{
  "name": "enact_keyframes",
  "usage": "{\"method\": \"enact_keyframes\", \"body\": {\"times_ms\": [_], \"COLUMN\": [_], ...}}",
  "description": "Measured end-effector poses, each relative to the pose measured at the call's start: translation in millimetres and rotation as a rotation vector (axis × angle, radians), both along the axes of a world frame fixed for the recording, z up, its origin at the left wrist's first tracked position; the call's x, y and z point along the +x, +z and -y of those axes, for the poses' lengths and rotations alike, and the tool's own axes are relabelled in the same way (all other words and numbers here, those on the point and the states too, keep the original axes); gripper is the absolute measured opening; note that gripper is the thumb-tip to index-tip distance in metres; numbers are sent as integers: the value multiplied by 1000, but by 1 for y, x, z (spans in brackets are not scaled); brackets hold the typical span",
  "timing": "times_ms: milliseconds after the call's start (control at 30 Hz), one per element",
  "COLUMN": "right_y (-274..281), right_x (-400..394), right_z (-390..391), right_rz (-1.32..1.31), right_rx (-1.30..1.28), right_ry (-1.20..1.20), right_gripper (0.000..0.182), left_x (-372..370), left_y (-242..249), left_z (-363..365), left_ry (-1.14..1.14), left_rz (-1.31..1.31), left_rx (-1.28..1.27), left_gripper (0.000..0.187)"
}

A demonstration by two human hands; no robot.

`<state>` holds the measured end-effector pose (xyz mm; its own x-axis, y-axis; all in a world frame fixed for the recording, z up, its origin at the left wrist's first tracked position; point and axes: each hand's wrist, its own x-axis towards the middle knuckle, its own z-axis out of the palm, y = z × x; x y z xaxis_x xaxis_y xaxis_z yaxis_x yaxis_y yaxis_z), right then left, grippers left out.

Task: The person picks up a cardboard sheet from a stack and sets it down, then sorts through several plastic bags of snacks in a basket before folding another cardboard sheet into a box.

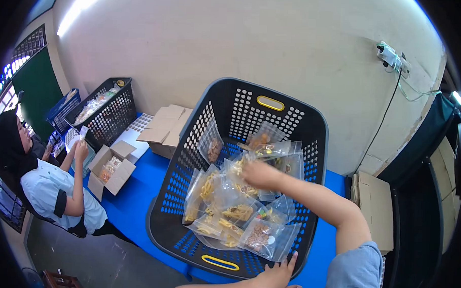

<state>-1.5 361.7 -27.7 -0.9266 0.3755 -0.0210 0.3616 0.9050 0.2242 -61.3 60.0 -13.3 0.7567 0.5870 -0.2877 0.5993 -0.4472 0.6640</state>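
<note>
A large black laundry-style basket [322, 147] stands on the blue table, holding several clear zip bags of snacks. Inside it, my right hand [260, 174] is closed on the edge of a clear snack bag [235, 168] with yellow pieces; the fingertips are partly hidden and slightly blurred. My left hand [277, 278] rests at the basket's near rim with its fingers spread, holding nothing. Close to it lies a zip bag of brown nuts [260, 236] with a white round spot. Bags of yellow stick snacks [227, 225] fill the basket's near left part.
On the blue table [124, 204], an open carton [119, 173] of small packs and a closed carton [165, 129] stand left of the basket. Further left are another black basket [107, 109] and a person [61, 189] handling a small item. Flattened cardboard [373, 210] leans at right.
</note>
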Motion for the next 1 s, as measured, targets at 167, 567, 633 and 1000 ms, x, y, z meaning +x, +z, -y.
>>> {"method": "enact_keyframes", "body": {"times_ms": [167, 567, 633, 1000], "right_y": [-42, -80, -73, -33], "right_x": [-2, -45, -58, -68], "right_z": [22, -80, -81, -71], "right_rz": [194, -204, -97, 261], "right_rx": [-420, -583, -544, -509], "right_ry": [-79, -962, -1044, -601], "right_gripper": [36, 96, 102, 115], "left_x": [-2, -17, -24, -3], "left_y": [3, -22, -14, -9], "left_z": [-1, 13, 10, 4], "left_ry": [4, 70, 38, 40], "left_rz": [-10, 17, 29, 122], "left_rx": [-124, -324, -356, -414], "left_gripper": [105, 101, 99, 96]}}
